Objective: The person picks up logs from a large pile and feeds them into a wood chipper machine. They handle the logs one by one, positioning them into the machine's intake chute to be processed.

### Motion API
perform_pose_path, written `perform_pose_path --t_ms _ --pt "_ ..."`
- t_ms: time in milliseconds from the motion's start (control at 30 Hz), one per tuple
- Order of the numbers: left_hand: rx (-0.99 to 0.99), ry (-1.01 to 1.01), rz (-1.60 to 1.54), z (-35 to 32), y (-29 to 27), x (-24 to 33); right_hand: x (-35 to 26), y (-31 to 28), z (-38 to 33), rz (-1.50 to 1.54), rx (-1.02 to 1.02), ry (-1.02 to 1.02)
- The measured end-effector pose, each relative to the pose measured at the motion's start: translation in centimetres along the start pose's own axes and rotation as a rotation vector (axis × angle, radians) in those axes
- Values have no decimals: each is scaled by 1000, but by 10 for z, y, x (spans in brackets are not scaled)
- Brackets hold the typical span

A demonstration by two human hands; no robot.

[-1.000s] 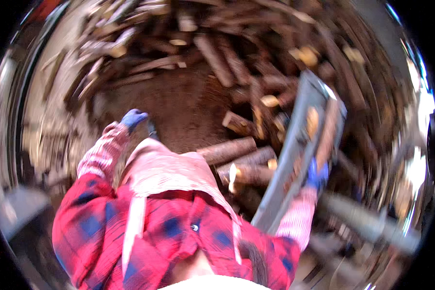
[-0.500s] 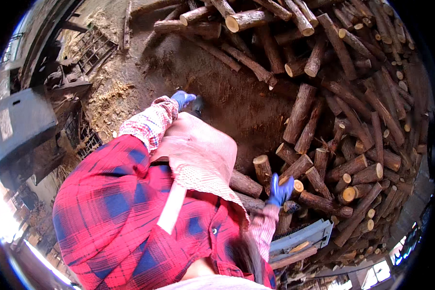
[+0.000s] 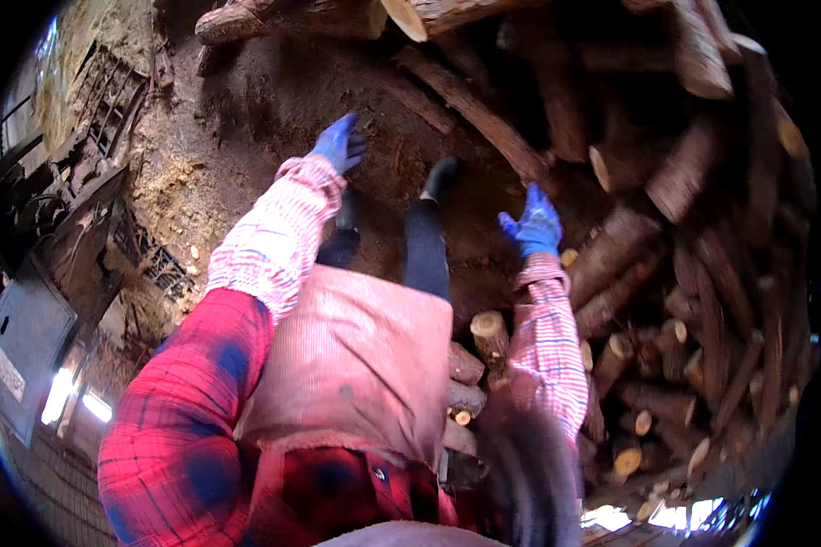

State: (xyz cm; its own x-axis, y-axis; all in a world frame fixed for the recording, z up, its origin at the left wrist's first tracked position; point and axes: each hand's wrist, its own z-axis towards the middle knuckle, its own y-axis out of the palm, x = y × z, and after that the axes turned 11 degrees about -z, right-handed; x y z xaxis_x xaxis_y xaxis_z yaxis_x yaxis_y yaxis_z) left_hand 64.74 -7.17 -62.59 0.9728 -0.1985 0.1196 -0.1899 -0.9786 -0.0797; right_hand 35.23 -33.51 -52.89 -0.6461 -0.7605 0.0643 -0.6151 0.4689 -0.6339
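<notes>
Both checked-sleeved arms [image 3: 266,239] are stretched forward; the blue-gloved left hand [image 3: 338,144] and blue-gloved right hand [image 3: 536,226] are held well apart, the right thumb [image 3: 509,222] spread wide.

Long log [image 3: 479,114]: slim, brown bark, lying diagonally. Thick log [image 3: 614,251]: shorter, brown bark, slanting opposite way, beside similar log [image 3: 622,290].

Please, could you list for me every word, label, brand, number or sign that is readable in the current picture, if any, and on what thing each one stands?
No text can be read.
Pale label on the grey metal box at the left: too small and blurred to tell what, if anything, it says.
Gloved left hand, gloved right hand and pink apron: no readable marking.
</notes>
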Motion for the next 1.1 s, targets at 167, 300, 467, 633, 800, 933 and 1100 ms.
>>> perform_pose_path --t_ms 167,300,467,633,800,933,1100 --pt "49 515 416 173 60 13 -1 4 161 -19 70 -179" --pt "148 480 285 238 89 11 -11 18 215 75 -260 -194" --pt "121 1112 1288 200 82 2 7 70 188 216 -250 -175" --pt "-333 45 -246 51 3 -34 -48 43 55 1266 -507 -41" --pt "-323 -521 -434 -133 -28 -57 -85 10 -41 1660 -584 -9" --pt "-459 -521 -378 -163 0 -62 -104 78 -40 2252 -471 86" --pt "-851 502 464 -83 -38 -98 -149 23 -66 2391 -1042 112"
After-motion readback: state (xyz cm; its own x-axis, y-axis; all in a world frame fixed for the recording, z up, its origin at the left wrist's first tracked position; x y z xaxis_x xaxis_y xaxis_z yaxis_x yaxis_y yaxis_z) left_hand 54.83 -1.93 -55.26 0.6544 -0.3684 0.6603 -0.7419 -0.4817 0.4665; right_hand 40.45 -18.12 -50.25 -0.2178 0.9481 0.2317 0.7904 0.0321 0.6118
